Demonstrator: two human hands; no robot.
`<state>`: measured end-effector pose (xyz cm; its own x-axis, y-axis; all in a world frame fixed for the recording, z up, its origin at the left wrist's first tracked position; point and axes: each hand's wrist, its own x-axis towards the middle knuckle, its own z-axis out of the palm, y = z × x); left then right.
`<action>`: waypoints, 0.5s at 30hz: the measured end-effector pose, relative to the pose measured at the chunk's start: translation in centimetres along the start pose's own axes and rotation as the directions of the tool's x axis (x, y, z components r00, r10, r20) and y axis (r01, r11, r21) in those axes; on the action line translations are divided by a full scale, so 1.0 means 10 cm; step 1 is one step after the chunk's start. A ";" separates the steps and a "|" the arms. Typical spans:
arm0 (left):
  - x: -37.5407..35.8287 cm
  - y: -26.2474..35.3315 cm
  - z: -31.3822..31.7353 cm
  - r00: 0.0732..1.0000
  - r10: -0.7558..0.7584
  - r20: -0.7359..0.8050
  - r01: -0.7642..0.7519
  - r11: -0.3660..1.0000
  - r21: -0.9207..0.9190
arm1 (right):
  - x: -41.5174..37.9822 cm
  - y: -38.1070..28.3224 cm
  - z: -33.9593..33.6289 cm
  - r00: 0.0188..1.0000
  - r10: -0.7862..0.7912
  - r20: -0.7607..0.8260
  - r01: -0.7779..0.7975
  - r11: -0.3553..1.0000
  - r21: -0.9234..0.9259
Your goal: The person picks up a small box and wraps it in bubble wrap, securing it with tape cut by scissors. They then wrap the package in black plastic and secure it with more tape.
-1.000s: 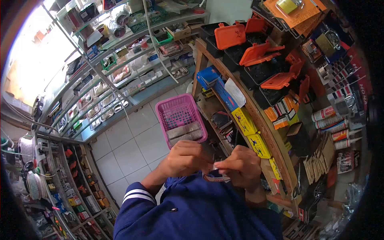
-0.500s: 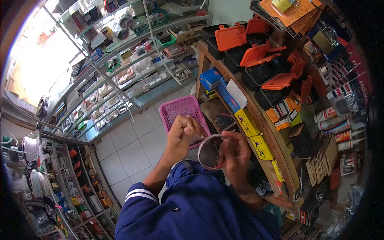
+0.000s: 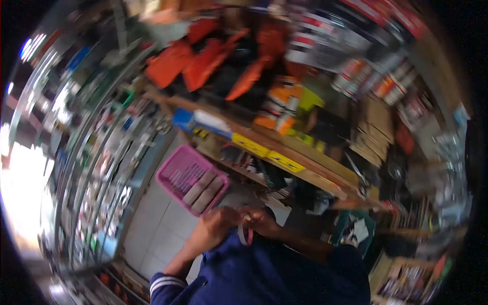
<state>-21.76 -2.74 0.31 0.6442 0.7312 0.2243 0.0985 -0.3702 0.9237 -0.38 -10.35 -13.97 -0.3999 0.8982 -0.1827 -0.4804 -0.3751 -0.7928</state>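
A ring that looks like a roll of tape (image 3: pixel 245 233) hangs in front of my chest, turned almost edge-on. My right hand (image 3: pixel 263 223) grips its upper edge, fingers pinched. Beside it my left hand (image 3: pixel 216 227) is closed, its fingertips meeting the ring's top; whatever they pinch is hidden. Just beyond the hands, a pink plastic basket (image 3: pixel 170 172) stands on the tiled floor with a few beige-grey cylindrical pieces (image 3: pixel 206 193) inside. The view is blurred by motion.
A wooden counter (image 3: pixel 325 184) runs across the front right, carrying black bins with orange lids (image 3: pixel 206 63), brown envelopes (image 3: pixel 375 129) and scissors (image 3: pixel 360 178). Yellow boxes (image 3: pixel 267 152) sit along its edge. Glass shelves (image 3: pixel 99 147) stand left. A green bin (image 3: pixel 373 231) lies right.
My view has swung to the right, bringing more of the counter into sight. The ring has turned from face-on to edge-on, and my hands have drawn closer together.
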 end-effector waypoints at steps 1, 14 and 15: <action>0.01 -0.03 0.08 0.997 0.030 0.067 -0.028 0.999 -0.023 | -0.08 0.18 -0.10 0.997 0.038 0.073 -0.046 0.993 0.107; 0.67 -0.11 0.47 0.765 0.223 0.605 -0.259 0.965 -0.028 | -1.56 -2.02 0.16 0.796 -0.404 -0.450 -0.255 0.450 -0.856; 0.72 -0.11 0.52 0.747 0.259 0.613 -0.271 0.960 -0.075 | -1.72 -2.11 0.05 0.699 -0.585 -0.412 -0.168 0.426 -0.889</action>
<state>-13.28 0.01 -0.72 0.9713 0.0989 0.2162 -0.1371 -0.5102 0.8491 16.25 -18.01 6.22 0.3230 0.9415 0.0964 0.5569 -0.1067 -0.8237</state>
